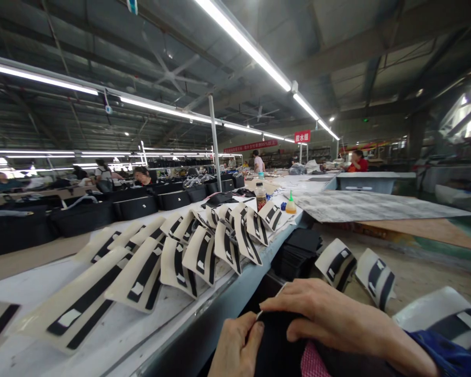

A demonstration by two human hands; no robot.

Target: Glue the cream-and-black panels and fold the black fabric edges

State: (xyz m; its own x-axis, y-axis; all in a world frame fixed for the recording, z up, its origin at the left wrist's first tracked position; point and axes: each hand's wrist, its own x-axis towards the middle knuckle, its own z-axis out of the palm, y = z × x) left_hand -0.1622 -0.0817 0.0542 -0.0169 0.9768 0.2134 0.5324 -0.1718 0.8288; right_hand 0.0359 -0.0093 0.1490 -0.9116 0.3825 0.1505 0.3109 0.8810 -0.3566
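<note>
Low in the view, my left hand (239, 343) pinches the edge of a black piece (277, 335) with a thin white rim, thumb and fingers closed on it. My right hand (322, 309) lies over the top of the same piece, its fingers bent along the white edge and the thumb on the black face. What kind of piece it is I cannot make out. Just left of my hands, many curved cream panels (200, 251) with black strips and small white tabs lie in overlapping rows on the table.
The white-topped table (160, 330) runs away from me. A jar (260, 196) and a glue bottle (290, 204) with a green nozzle stand on it. Stacked black pieces (298, 251) and more cream panels (335, 262) lie at the right. People (259, 163) are farther back.
</note>
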